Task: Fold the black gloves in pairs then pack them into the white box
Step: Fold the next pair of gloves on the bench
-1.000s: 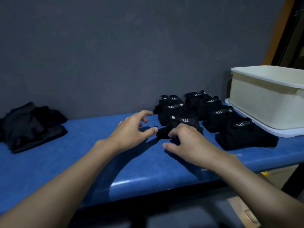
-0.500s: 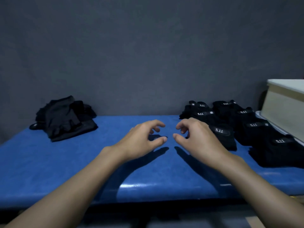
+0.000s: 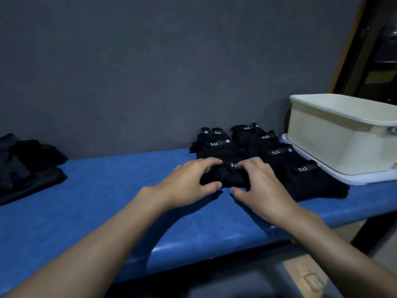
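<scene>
Several folded pairs of black gloves (image 3: pixel 277 153) with white "5.11" labels lie in two rows on the blue bench (image 3: pixel 111 203), next to the white box (image 3: pixel 335 143). The nearest folded pair (image 3: pixel 227 176) sits at the front of the left row. My left hand (image 3: pixel 189 181) grips its left side, thumb at the near edge and fingers over the top. My right hand (image 3: pixel 260 186) grips its right side the same way. The inside of the box is hidden from here.
A loose pile of black gloves (image 3: pixel 25 166) lies at the bench's far left. The box stands on a white lid or tray (image 3: pixel 365 177). A dark grey wall runs behind the bench, whose front edge is close to me.
Half a second ago both hands hovered empty over the bare blue surface. They have moved right onto the nearest folded pair and closed on it, and the view has swung right.
</scene>
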A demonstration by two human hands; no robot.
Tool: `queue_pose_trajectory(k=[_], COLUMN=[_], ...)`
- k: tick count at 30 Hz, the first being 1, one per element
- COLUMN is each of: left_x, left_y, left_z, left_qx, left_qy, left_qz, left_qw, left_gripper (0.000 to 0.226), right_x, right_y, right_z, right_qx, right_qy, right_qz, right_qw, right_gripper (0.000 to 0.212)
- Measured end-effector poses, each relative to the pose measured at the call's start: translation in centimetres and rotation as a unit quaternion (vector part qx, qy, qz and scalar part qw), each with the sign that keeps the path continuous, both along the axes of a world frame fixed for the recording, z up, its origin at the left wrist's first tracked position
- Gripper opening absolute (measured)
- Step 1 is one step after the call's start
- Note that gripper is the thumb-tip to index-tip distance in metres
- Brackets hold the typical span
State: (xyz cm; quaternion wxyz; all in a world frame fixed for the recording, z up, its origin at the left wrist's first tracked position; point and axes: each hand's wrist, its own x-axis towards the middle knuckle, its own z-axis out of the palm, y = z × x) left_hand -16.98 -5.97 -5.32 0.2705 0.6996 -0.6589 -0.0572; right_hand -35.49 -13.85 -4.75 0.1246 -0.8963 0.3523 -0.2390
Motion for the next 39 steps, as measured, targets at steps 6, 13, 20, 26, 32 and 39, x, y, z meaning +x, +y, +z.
queue_pose_trajectory(k=[6, 13, 20, 26, 32, 39], left_x=[-0.4, -0.1, 0.0, 1.1, 4.4, 10.2], left_y=[-0.5, -0.6, 0.1, 2.3, 7.6, 17.0], left_z=[-0.2, -0.3, 0.2, 1.8, 3.1, 3.5], left_qx=[0.004, -0.004, -0.01, -0.028, -0.03, -0.067], left_qy=[0.013, -0.005, 0.016, 0.026, 0.013, 0.003], left_qz=[0.017, 0.033, 0.021, 0.044, 0.106, 0.235], left_qw=[1.0, 0.999, 1.0, 0.998, 0.994, 0.97], left_gripper=[0.051, 0.045, 0.042, 0.037, 0.035, 0.03], right_x=[0.4, 0.4, 0.5, 2.0, 6.1, 14.5], right_y=[-1.1, -1.2, -0.5, 1.0, 3.9, 8.6], right_z=[-0.1, -0.1, 0.7, 2.3, 3.1, 4.0], right_qx=[0.011, 0.027, -0.009, -0.034, -0.045, -0.032], right_qy=[-0.013, -0.024, -0.017, -0.041, -0.047, -0.022], right_qz=[0.012, 0.024, -0.002, 0.014, 0.079, 0.189], right_qw=[1.0, 0.999, 1.0, 0.998, 0.995, 0.981], right_gripper=[0.057, 0.058, 0.055, 0.052, 0.046, 0.043])
